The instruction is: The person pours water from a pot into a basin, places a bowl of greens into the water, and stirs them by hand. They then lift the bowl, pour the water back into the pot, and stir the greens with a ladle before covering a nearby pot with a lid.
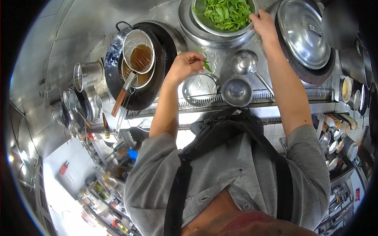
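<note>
A metal bowl (204, 24) full of chopped green leaves (226, 13) sits in the round burner well at the top centre. My right hand (263, 24) grips the bowl's right rim. Below and left of the bowl, my left hand (188, 65) hovers over the steel counter, its fingers pinched on a few green leaves (206, 65). A steel ladle (243, 61) lies on the counter between my arms. Just below my left hand are an empty steel bowl (199, 89) and a smaller round bowl (236, 92).
To the left, a black wok (157, 43) holds a wire strainer (138, 49) over a bowl of brown liquid. A large steel lid (303, 31) covers the right burner. Condiment tubs (346, 88) line the right side, and a steel pot (88, 74) stands far left.
</note>
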The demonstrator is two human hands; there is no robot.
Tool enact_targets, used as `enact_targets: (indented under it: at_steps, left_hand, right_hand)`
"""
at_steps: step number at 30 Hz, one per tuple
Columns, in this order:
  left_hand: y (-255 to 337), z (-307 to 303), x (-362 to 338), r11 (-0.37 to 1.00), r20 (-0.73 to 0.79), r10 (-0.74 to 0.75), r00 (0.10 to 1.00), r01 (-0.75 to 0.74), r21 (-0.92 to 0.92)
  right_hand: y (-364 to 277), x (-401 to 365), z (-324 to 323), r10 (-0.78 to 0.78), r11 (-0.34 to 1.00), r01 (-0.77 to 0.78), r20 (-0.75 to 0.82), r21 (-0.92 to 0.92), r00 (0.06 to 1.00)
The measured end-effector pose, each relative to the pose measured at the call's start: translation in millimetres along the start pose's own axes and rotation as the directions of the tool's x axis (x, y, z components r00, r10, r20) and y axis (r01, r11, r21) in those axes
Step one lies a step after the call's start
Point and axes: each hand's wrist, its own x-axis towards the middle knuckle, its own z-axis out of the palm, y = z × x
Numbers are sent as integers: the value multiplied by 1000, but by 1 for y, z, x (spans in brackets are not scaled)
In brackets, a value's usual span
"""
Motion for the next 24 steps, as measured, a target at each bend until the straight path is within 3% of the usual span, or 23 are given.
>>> enact_targets:
  at_steps: [2,7,10,15,18,19,21,24]
  left_hand:
    - [-22,3,3,994,161,-89,983,99,-56]
    - [-46,15,-3,992,146,-95,985,106,-71]
    - [-18,13,-11,992,90,-40,995,50,-114]
    - [43,-6,-20,984,-48,139,989,-143,-102]
    - [44,-14,-26,986,-84,153,985,-158,-61]
    - [42,-17,-28,986,-81,150,985,-155,-62]
    - [34,-21,-35,992,-149,122,981,-127,-21]
    - [21,-27,-48,995,-194,80,978,-91,-51]
  right_hand:
    - [4,-2,-2,-2,1000,2,4,2,1000]
    - [-2,-12,-9,-29,996,25,-34,-88,999]
    - [2,-13,-10,9,985,-15,-36,-171,999]
    - [27,-18,1,-5,989,3,-9,-149,1000]
    - [38,-47,5,165,986,-165,24,17,986]
    - [44,-59,6,168,986,-169,24,16,985]
    - [56,-87,7,95,980,-82,59,-184,994]
    - [86,-128,21,127,992,-125,129,-29,983]
